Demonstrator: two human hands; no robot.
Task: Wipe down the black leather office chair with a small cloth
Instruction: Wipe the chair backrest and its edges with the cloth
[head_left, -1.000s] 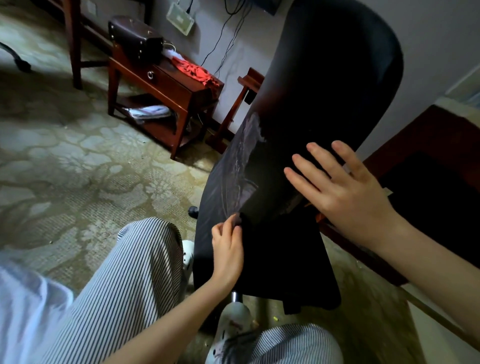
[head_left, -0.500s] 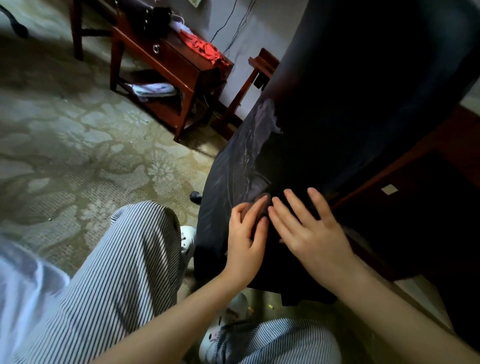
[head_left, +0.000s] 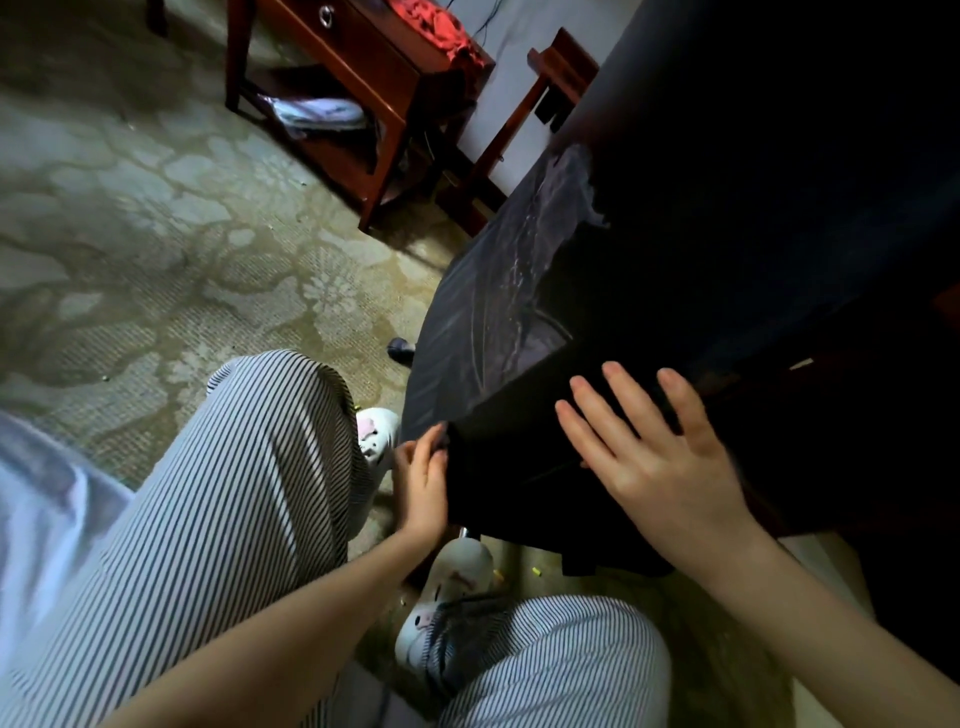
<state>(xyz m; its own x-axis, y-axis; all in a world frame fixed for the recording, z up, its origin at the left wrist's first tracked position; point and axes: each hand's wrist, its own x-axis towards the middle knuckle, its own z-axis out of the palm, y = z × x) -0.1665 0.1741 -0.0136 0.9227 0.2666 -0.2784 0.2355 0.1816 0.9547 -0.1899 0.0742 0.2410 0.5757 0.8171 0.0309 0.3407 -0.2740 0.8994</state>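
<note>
Leather fills the right half of my feed: the black office chair (head_left: 675, 260) stands close in front of the person, its dark surface sloping from the upper right down toward the knees, with a worn, greyish scuffed patch (head_left: 545, 244) along its left side. The right hand (head_left: 654, 452) lies flat on the lower part of the chair, fingers straight and spread wide, gripping nothing. The left hand (head_left: 423, 488) is just beside it at the chair's lower left edge, fingers curled and pinching that dark edge. Whether a small cloth sits inside that pinch I cannot tell, since everything there is black on black. Below the hands I see striped trousers (head_left: 234, 493) and a white slipper (head_left: 452, 571) on the floor under the chair's bottom edge, and a dark caster (head_left: 401, 347) pokes out at the chair's left side. Farther out, on the patterned carpet (head_left: 156, 208), stands a reddish wooden desk (head_left: 395, 93) against the wall. Its drawer (head_left: 327, 15) with a ring pull is closed, so its contents are hidden from me. Its lower shelf holds a loose pile of papers (head_left: 317, 111), and a bunched red fabric (head_left: 447, 31) lies on its top.
</note>
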